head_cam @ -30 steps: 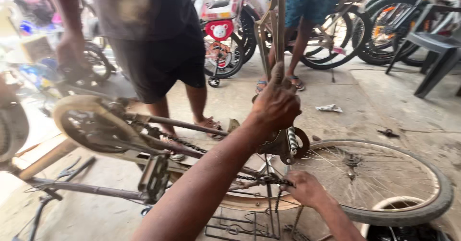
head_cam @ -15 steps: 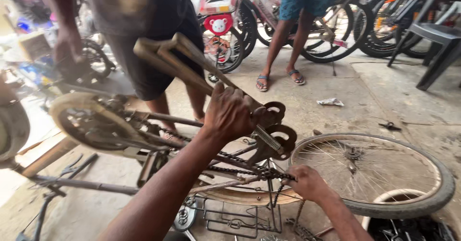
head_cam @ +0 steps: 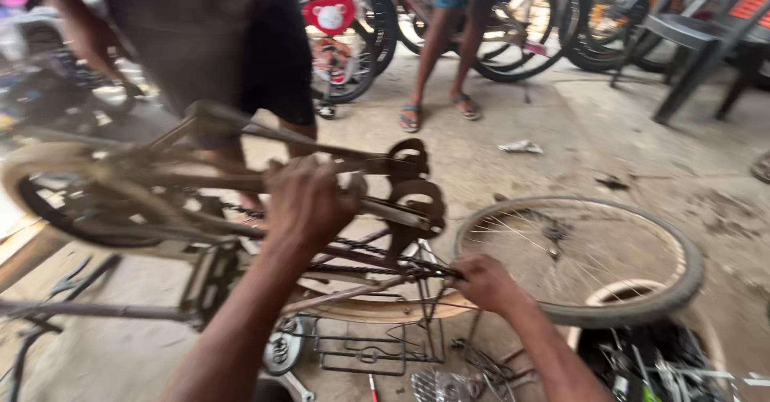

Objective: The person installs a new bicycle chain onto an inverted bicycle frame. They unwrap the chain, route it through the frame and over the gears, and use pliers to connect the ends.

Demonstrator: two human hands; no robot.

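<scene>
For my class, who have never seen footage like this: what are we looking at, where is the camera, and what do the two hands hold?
The one picture comes from a camera worn on a person's head, looking down at their own bare hands. The left hand grips the rear frame tubes of an upturned bicycle. The right hand holds the chain near a wire rack. A loose wheel lies on the concrete floor. Two other people stand behind; the nearer one's legs are beside the bicycle. The picture is blurred.

Dull, grimy metal bicycle frame point(head_cam: 241, 179); greasy chain point(head_cam: 377, 251); rough concrete floor point(head_cam: 561, 121).
</scene>
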